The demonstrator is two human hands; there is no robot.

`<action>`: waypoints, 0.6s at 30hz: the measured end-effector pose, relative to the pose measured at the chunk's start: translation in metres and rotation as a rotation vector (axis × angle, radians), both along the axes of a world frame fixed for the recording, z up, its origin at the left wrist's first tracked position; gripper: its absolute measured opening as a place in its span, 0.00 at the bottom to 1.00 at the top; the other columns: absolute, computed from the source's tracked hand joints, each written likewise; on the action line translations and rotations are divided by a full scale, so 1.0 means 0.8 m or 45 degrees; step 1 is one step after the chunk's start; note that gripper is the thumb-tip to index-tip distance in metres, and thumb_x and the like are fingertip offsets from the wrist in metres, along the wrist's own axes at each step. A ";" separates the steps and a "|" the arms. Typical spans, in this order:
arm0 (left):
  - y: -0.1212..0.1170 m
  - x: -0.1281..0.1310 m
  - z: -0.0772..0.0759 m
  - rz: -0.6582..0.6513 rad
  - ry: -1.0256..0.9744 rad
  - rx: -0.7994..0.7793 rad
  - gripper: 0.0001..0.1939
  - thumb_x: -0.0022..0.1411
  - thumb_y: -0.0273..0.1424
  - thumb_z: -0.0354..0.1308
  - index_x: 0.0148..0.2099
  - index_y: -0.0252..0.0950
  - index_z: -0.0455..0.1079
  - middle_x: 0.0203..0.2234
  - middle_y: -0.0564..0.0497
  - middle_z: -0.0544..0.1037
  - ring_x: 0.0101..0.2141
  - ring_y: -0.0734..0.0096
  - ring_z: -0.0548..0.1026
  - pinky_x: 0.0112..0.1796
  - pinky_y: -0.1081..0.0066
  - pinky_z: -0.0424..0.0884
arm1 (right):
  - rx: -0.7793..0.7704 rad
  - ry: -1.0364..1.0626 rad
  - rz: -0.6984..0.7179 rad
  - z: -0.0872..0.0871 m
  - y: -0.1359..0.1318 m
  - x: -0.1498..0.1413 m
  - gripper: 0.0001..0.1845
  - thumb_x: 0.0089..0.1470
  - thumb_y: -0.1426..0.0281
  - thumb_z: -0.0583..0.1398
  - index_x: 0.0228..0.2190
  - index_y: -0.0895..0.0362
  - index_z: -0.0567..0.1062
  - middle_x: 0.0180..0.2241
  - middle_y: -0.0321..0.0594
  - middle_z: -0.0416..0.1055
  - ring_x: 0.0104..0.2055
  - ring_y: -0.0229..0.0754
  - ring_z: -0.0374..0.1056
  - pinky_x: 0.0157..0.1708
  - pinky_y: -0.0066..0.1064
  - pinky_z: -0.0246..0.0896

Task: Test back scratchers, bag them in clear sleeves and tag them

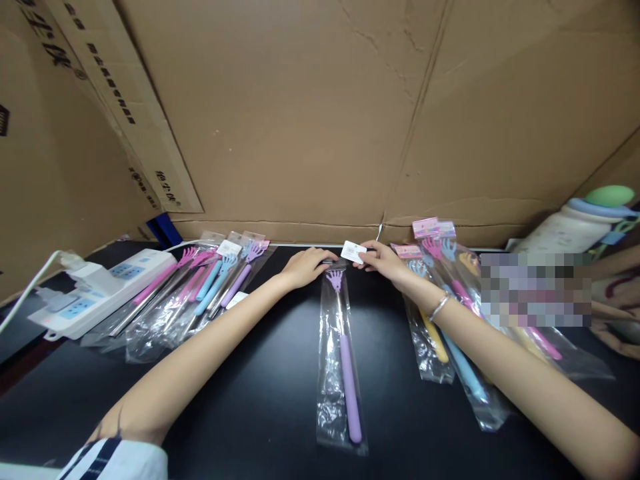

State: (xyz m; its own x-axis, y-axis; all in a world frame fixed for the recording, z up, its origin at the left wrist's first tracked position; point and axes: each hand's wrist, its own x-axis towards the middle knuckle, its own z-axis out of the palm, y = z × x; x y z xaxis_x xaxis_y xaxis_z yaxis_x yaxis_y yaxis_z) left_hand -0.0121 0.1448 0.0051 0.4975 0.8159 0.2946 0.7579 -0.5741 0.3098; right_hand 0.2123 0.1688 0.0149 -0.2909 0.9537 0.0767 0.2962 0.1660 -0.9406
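A purple back scratcher (350, 380) lies in a clear plastic bag (330, 400) in front of me, its claw end away from me. At the bag's far end, my left hand (307, 267) has its fingers closed on the top edge. My right hand (385, 262) pinches a small white card (354, 251) just above and to the right of that edge. The card is tilted, with faint print too small to read.
Several bagged back scratchers (215, 273) lie at the left beside a white power strip (105, 287). More bagged back scratchers (445, 293), with printed headers, lie right, under my forearm. A bottle (565, 227) and another person's hand (620, 320) are far right. Cardboard (300, 120) walls the back.
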 end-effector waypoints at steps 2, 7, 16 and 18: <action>0.002 -0.002 -0.003 0.005 0.016 0.002 0.18 0.64 0.25 0.46 0.53 0.43 0.67 0.49 0.53 0.73 0.50 0.66 0.69 0.50 0.64 0.66 | -0.020 0.012 -0.008 -0.001 0.001 0.002 0.07 0.53 0.72 0.59 0.36 0.57 0.66 0.24 0.35 0.75 0.27 0.34 0.71 0.25 0.23 0.63; 0.006 -0.007 -0.008 -0.002 0.039 0.013 0.21 0.63 0.22 0.45 0.54 0.43 0.66 0.51 0.52 0.71 0.52 0.68 0.68 0.52 0.65 0.65 | -0.046 0.036 -0.032 -0.004 0.002 0.003 0.07 0.53 0.73 0.58 0.37 0.57 0.67 0.25 0.36 0.76 0.27 0.33 0.71 0.27 0.23 0.63; 0.001 -0.007 -0.007 0.029 0.003 0.067 0.13 0.66 0.32 0.49 0.51 0.41 0.68 0.48 0.50 0.72 0.50 0.64 0.68 0.49 0.63 0.66 | -0.074 0.060 -0.053 -0.006 0.000 0.000 0.09 0.55 0.75 0.56 0.39 0.60 0.68 0.24 0.36 0.75 0.25 0.32 0.68 0.26 0.22 0.60; 0.001 -0.007 -0.008 0.043 -0.020 0.075 0.13 0.66 0.30 0.49 0.50 0.40 0.69 0.46 0.49 0.72 0.48 0.63 0.68 0.48 0.63 0.66 | -0.079 0.069 -0.060 -0.006 0.000 0.001 0.09 0.55 0.75 0.56 0.40 0.60 0.68 0.24 0.37 0.75 0.25 0.31 0.67 0.25 0.21 0.59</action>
State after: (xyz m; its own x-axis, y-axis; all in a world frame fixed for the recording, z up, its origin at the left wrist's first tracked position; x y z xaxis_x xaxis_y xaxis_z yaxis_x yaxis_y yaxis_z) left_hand -0.0173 0.1457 -0.0016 0.4653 0.8130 0.3499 0.7724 -0.5661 0.2881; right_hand 0.2129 0.1689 0.0100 -0.2427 0.9696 0.0312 0.2508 0.0938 -0.9635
